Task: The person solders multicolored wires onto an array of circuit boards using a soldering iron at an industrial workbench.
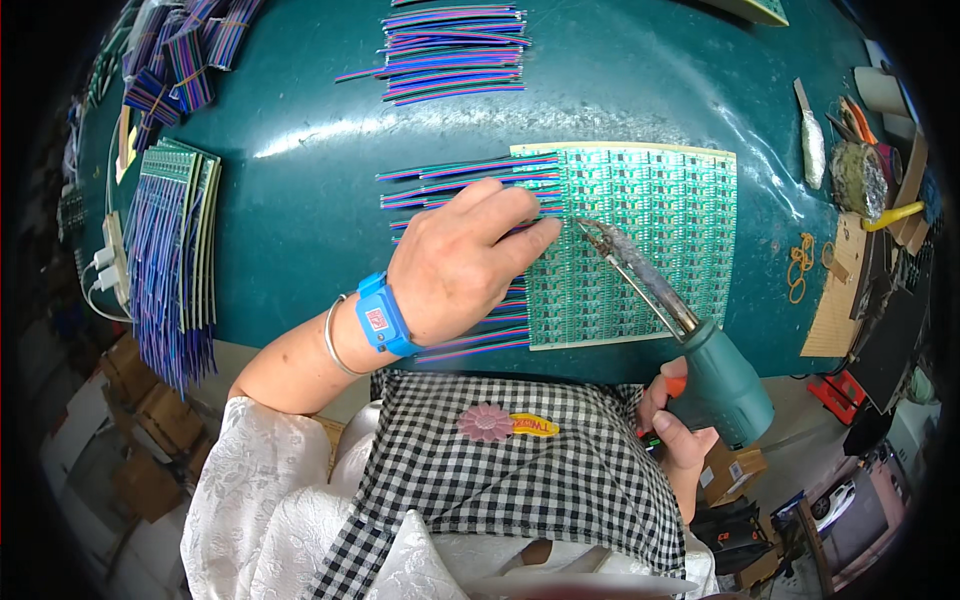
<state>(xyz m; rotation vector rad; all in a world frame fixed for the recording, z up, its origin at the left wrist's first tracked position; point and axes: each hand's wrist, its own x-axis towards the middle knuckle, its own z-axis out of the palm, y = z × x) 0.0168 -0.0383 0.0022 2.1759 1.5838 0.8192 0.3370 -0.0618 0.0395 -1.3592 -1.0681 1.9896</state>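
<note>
A green circuit board panel (650,250) with rows of small parts lies on the dark green mat. Along its left edge run several thin multicoloured wire strips (430,172), pointing left. Over that edge, my left hand (450,265) pinches a wire strip against the board, its fingertips partly hiding it. My right hand (675,420) grips a soldering gun (725,390) with a green body and red trigger. The gun's long metal tip reaches the board just right of my left fingertips; whether it touches is hard to tell. A blue wrist strap (383,315) circles my left wrist.
Loose wire strips (455,55) lie at the far middle. Wired boards (180,260) hang over the left edge, with banded wire bundles (190,65) behind and a power strip (110,262) alongside. At right are rubber bands (798,268), a foil-wrapped tool (811,145) and cardboard (835,290).
</note>
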